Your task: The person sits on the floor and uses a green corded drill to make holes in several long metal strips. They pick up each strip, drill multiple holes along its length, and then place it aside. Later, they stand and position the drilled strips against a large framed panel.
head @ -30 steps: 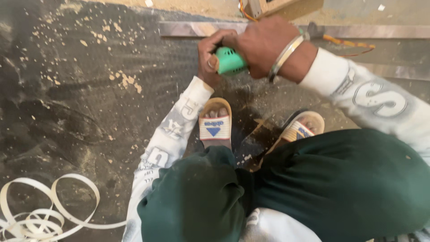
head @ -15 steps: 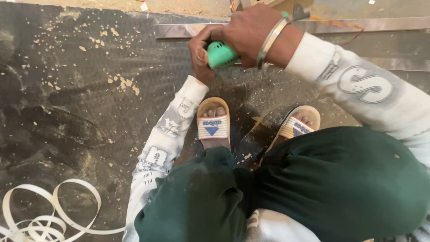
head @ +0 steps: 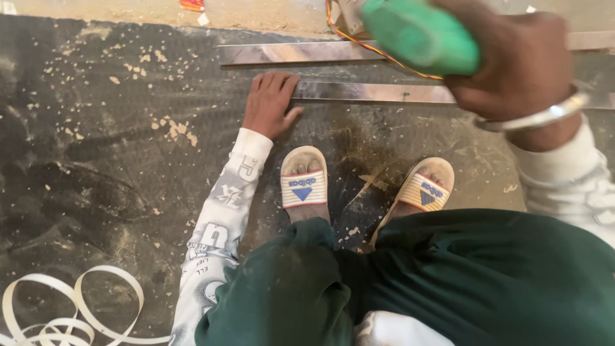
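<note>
The right hand is wrapped tight around a green tool up at about 1 o'clock in the view, lifted off the floor and close to the camera, so it's blurry. It looks like a chunky plastic-bodied power tool with an orange cord trailing off it. Probably has some weight and a smooth casing, so a full fist around the fat middle seems the sane way to hold it, which is what the person's doing.

The left hand is empty, fingers spread and flat, pressing on the near end of a metal strip at 12 o'clock on the floor. The strip looks thin, stiff and slick, likely with sharp edges, so pinning it from the top beats gripping the sides. A second strip lies just beyond. Sawdust is scattered at 10 o'clock, and white banding is curled at 8 o'clock.
</note>
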